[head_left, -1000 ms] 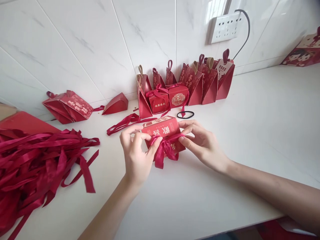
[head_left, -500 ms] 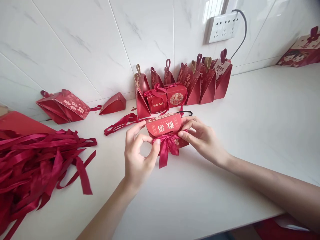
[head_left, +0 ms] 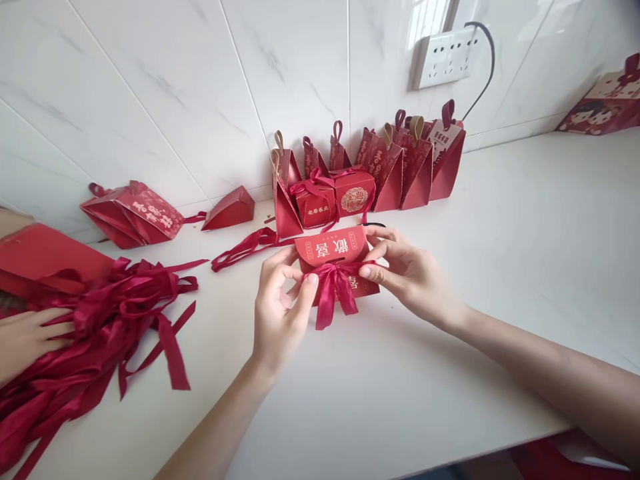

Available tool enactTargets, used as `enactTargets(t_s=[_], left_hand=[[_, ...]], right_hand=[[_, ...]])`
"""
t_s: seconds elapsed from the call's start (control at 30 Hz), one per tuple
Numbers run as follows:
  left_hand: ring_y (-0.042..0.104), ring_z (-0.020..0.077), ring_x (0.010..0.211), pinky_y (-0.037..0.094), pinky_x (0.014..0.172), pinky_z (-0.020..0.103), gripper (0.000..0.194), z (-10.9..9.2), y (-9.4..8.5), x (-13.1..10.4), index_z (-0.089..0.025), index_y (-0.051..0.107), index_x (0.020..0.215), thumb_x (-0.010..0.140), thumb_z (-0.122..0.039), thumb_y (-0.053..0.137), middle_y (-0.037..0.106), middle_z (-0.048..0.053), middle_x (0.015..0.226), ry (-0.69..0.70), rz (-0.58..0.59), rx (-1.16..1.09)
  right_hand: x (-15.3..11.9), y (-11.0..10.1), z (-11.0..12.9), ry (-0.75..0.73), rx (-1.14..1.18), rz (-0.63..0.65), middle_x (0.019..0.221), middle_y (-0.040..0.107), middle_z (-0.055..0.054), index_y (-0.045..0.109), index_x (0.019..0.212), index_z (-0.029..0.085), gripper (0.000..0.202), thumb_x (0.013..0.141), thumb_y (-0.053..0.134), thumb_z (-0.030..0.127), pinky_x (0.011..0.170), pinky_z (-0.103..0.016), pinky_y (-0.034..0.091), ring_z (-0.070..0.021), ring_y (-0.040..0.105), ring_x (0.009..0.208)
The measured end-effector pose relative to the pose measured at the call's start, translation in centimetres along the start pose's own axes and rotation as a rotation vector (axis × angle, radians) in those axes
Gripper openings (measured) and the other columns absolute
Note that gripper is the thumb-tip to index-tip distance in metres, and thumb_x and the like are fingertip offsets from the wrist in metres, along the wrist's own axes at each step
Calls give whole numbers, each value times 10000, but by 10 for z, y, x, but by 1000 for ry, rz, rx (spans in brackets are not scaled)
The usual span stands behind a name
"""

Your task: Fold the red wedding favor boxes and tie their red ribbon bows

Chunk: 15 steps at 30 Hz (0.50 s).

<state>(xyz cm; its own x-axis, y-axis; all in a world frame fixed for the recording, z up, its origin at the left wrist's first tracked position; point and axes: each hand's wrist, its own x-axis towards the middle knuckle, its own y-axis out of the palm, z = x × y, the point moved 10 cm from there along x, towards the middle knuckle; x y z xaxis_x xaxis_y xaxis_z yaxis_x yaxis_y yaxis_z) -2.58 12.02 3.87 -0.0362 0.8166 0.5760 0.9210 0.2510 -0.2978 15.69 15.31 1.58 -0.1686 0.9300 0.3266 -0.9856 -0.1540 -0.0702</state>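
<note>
A smooth white tabletop (head_left: 515, 233) carries, along its back, a row of upright, angular red cardboard boxes with loop handles (head_left: 377, 153), two small red block-shaped boxes (head_left: 355, 198) just before them. A loose crimson satin ribbon (head_left: 261, 237), a red cardboard wedge (head_left: 230, 211), a faceted red box with pale lettering (head_left: 143, 212) and a tangled heap of crimson satin ribbons (head_left: 115, 327) lie leftward; a red-and-cream patterned box (head_left: 603, 112) sits far right.

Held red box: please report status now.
Left hand, right hand: both pinching ribbon bow. Red box between them. Another person's hand at ribbon pile, apart.
</note>
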Motion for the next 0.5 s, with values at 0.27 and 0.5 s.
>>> enactTargets(t_s=[0.27,0.5], left_hand=[[588,242,1180,603,768,310,203,5,-5,4,-199,518,673,845,-268,601,620,65,1165,-49,-3,-46],[588,237,1177,595,810,313,189,9,-5,3,-198,550,691,850,-280,609,610,74,1158,-54,22,-34]], right_hand=[[-1,5,2,3,22,51,1315,478,-91,664,725,211,327,765,721,531,965,-445,527,-292,382,1347],[3,3,-5,67,50,73,1323,490,-84,613,674,205,377,743,732,555,1071,-512,398,-287,376,1351]])
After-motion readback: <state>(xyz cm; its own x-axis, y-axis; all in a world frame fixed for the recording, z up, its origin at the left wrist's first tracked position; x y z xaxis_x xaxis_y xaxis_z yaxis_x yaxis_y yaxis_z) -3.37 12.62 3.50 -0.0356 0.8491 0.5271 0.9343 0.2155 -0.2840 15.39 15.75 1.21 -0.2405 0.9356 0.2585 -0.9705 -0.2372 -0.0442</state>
